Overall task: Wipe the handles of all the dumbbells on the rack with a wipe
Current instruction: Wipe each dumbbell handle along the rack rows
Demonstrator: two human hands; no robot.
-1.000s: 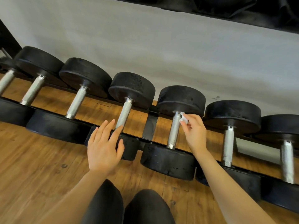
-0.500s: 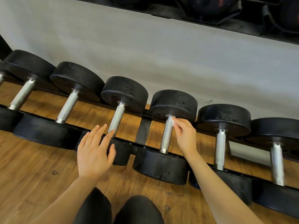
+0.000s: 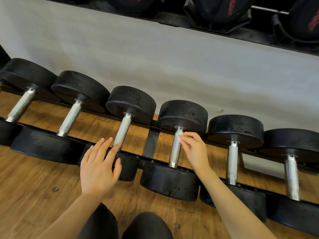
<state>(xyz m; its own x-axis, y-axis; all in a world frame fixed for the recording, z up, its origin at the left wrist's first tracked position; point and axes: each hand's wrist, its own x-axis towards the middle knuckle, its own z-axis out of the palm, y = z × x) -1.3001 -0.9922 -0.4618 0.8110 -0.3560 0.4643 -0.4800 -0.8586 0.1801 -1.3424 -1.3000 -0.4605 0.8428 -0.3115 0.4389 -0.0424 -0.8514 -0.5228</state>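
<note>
Several black dumbbells with knurled steel handles lie side by side on a low black rack [image 3: 150, 144]. My right hand [image 3: 194, 150] pinches a small white wipe [image 3: 180, 133] against the top of the fourth dumbbell's handle [image 3: 175, 150], just under its far head. My left hand [image 3: 99, 167] hovers flat with straight fingers over the near end of the third dumbbell's handle [image 3: 123, 131], its fingertips covering the handle's lower end and holding nothing.
The rack stands on a wooden floor [image 3: 34, 195] against a grey wall [image 3: 155, 57]. More handles show to the left [image 3: 69, 119] and right [image 3: 232, 163]. An upper shelf with black plates [image 3: 222, 9] runs above. My knees [image 3: 146, 225] are at the bottom.
The view has shifted up and left along the rack. My right hand has pressed the wipe onto the top of the fourth handle. My left hand stays flat and open.
</note>
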